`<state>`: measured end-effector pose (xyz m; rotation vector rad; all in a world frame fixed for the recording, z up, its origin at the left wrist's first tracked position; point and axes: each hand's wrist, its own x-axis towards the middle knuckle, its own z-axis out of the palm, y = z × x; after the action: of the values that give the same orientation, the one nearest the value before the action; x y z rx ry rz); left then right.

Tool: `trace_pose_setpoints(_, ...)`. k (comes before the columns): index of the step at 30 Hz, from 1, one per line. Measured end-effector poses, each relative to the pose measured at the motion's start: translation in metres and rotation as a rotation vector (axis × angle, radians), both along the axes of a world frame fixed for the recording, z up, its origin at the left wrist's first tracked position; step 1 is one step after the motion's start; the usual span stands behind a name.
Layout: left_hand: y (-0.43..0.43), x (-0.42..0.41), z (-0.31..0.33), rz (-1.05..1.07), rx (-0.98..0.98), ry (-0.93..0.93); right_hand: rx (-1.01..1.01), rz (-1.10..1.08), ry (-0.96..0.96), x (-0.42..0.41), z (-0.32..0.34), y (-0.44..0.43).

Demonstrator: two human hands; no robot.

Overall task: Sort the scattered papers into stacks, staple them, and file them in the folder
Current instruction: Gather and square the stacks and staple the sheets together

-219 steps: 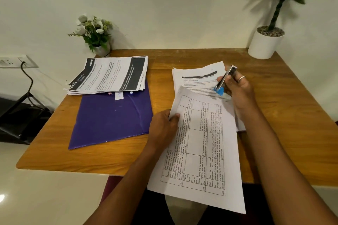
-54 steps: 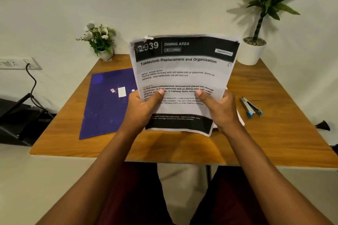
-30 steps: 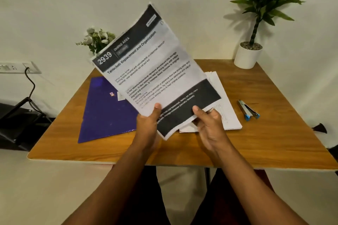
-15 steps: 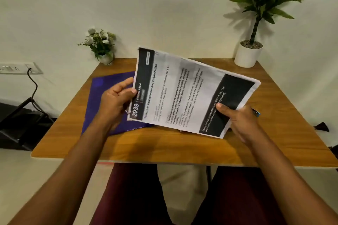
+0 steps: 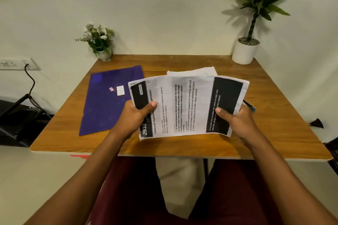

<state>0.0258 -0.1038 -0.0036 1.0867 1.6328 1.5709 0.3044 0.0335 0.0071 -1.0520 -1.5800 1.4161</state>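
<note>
A stack of printed sheets (image 5: 188, 106), turned sideways so that its text runs up the page, is held above the middle of the tabletop (image 5: 274, 133) by both hands. Its black header band, marked 2939, is gripped by the left hand (image 5: 136, 117), with the thumb pressed on top and the fingers hidden beneath. Its black footer band is pinched by the right hand (image 5: 236, 120), thumb on the printed face.

A second pile of white papers (image 5: 192, 72) is seen flat on the tabletop behind the held stack, only its far edge showing. A purple folder (image 5: 108, 102) is laid closed on the left half of the tabletop, angled towards the left edge, with a small white label on its cover. Just past the right hand, a blue-tipped stapler (image 5: 249, 106) is partly hidden by the sheets.

A small pot of white flowers (image 5: 98, 42) is set at the far left corner, and a white pot with a tall green plant (image 5: 246, 51) at the far right corner.
</note>
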Motion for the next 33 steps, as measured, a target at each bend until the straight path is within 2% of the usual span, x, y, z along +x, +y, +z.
trace_pose_setpoints(6,-0.008,0.003,0.008,0.024,0.063,0.002,0.022,-0.034,0.044,0.002,-0.001,-0.003)
trace_pose_setpoints(11,-0.015,0.009,-0.013,0.031,-0.061,-0.046,-0.051,-0.007,-0.022,0.004,-0.021,-0.013)
trace_pose_setpoints(16,-0.020,0.009,-0.011,0.037,-0.016,-0.056,-0.033,-0.027,0.004,0.006,-0.019,-0.015)
trace_pose_setpoints(20,-0.024,0.011,-0.019,0.034,-0.090,-0.044,-0.088,-0.013,-0.073,0.006,-0.033,-0.019)
trace_pose_setpoints(23,-0.024,0.011,-0.021,0.037,-0.043,-0.053,-0.067,-0.036,-0.077,0.007,-0.036,-0.021)
trace_pose_setpoints(29,-0.021,0.012,-0.032,0.080,-0.107,-0.046,-0.063,-0.026,-0.135,0.006,-0.040,-0.020)
trace_pose_setpoints(31,-0.016,0.014,-0.029,0.134,-0.081,-0.089,-0.049,-0.031,-0.125,0.004,-0.033,-0.016)
trace_pose_setpoints(33,-0.010,0.019,-0.024,0.194,-0.026,-0.239,-0.090,-0.071,0.029,0.001,-0.025,-0.010)
